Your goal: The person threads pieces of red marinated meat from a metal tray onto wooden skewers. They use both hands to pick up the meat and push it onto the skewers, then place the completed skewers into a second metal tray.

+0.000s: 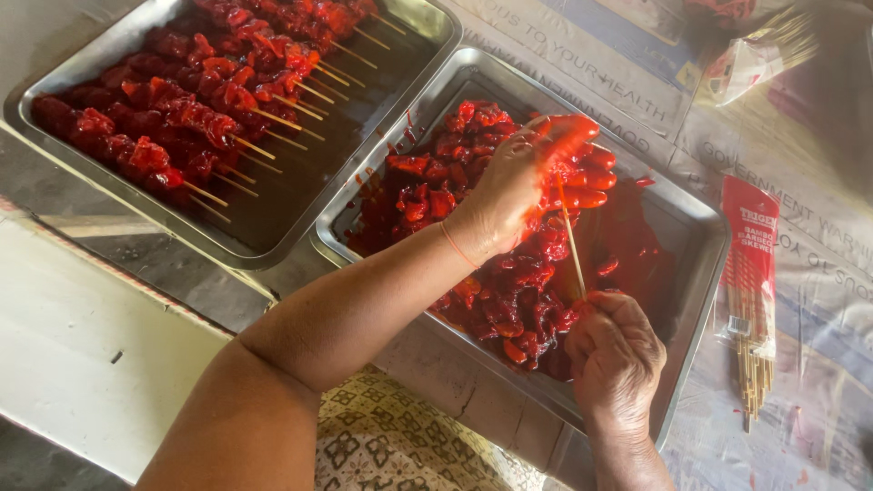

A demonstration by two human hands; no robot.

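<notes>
- two hands are held over a steel tray (700,238) of red marinated meat (509,282).
- left hand (527,182), arm stretched across, fingers curled, pinches the bamboo skewer (571,241) top.
- right hand (614,355), fingers closed, grips its lower end.

The right half of the meat tray (700,227) lies bare; the tray of finished skewers (273,227) blocks the left, the skewer packet (750,273) the right.

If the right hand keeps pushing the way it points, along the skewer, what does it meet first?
The right hand points up along the bamboo skewer toward the left hand. It would likely meet the sauce-covered left fingers first; depth is unclear.
</notes>
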